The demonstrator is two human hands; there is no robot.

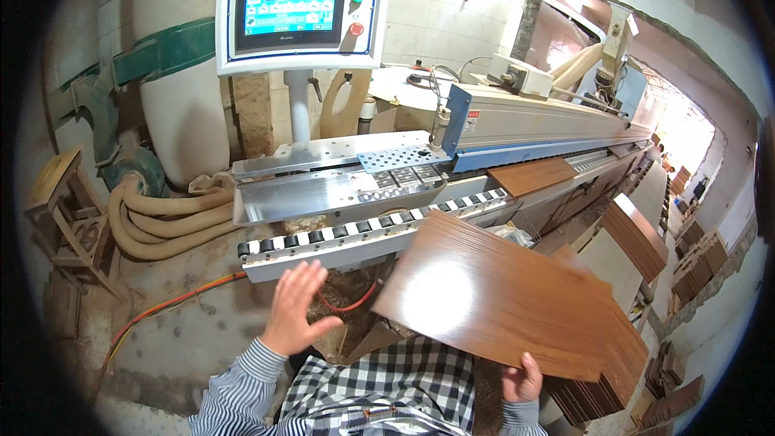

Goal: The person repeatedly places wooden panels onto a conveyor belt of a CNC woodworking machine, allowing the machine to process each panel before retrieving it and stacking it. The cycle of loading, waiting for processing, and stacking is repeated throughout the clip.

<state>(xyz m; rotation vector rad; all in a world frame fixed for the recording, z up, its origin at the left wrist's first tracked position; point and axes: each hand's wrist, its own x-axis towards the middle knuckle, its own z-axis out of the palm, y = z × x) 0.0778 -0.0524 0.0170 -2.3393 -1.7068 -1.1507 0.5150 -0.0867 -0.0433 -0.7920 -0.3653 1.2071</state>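
Note:
A glossy brown wood-grain panel (508,295) is tilted in front of me, its near right edge gripped by my right hand (523,378). The thumb lies on top, and the other fingers are partly hidden below. More brown panels (626,355) are stacked under and beyond it at the right. My left hand (300,307) is raised with fingers stretched and thumb apart, touching nothing. It is nearest the roller rail (363,232) of an edge banding machine (533,125). Another brown panel (533,176) lies farther along that machine's feed side.
A control screen (289,12) with green and red buttons stands on a post at the back left. Thick beige hoses (173,218) and an orange cable (173,304) run over the floor. A wooden stool (69,210) is at far left. Further panel stacks (635,236) stand at right.

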